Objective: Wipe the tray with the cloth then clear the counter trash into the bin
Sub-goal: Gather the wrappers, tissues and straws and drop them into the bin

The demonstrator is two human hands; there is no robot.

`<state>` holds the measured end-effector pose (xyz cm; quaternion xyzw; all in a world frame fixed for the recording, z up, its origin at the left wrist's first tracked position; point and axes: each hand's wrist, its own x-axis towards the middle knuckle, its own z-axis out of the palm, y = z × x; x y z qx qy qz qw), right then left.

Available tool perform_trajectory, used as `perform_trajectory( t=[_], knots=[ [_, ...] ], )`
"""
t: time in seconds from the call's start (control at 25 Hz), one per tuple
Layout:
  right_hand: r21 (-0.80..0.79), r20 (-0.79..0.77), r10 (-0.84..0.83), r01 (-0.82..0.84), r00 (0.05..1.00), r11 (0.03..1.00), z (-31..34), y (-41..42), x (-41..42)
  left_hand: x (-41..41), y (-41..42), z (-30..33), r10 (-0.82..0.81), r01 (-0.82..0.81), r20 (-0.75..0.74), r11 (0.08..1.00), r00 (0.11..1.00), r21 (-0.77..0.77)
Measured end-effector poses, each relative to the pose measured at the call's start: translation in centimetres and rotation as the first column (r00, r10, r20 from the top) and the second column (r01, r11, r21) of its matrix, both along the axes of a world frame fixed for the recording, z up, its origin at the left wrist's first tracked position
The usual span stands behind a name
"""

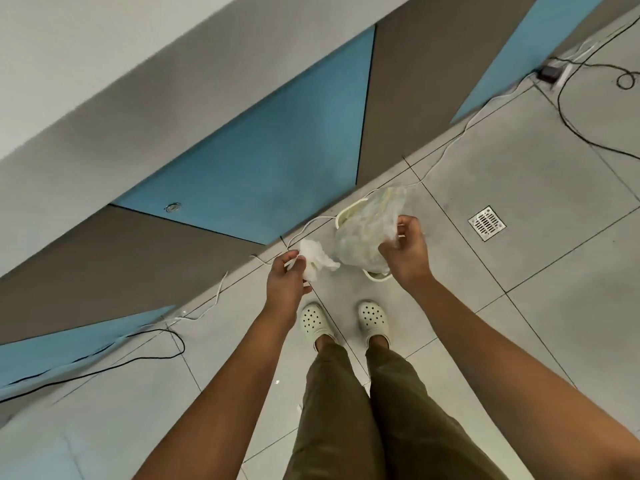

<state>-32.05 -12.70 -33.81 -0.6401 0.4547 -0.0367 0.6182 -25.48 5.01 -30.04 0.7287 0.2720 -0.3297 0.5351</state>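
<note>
My left hand [287,278] pinches a crumpled white tissue [317,258] just left of the bin. My right hand [407,249] grips a clear crinkled plastic bag [367,233] and holds it over a small cream bin [349,213] on the floor. The bag hides most of the bin; only parts of its rim show above and below the bag. Both hands are at about the same height, above the floor in front of my feet. No tray and no cloth are in view.
A white cable [214,296] and a black cable [104,362] trail along the floor by the grey and blue counter front [263,161]. A floor drain [486,222] lies at the right. A power adapter [549,72] sits at the far right.
</note>
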Motion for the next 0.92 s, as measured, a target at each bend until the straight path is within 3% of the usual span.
perform_trajectory(
  t=[0.52,0.92],
  knots=[
    [-0.011,-0.314,-0.021,0.019,0.949,1.000,-17.1,-1.6,-2.2,1.5,-5.0,-14.4,-0.113,0.111,-0.095,0.993,0.989,-0.030],
    [-0.043,-0.316,0.042,-0.059,0.948,0.997,-24.5,-2.5,0.7,3.5,-8.7,-22.4,-0.130,0.119,-0.105,0.987,0.986,-0.106]
  ],
)
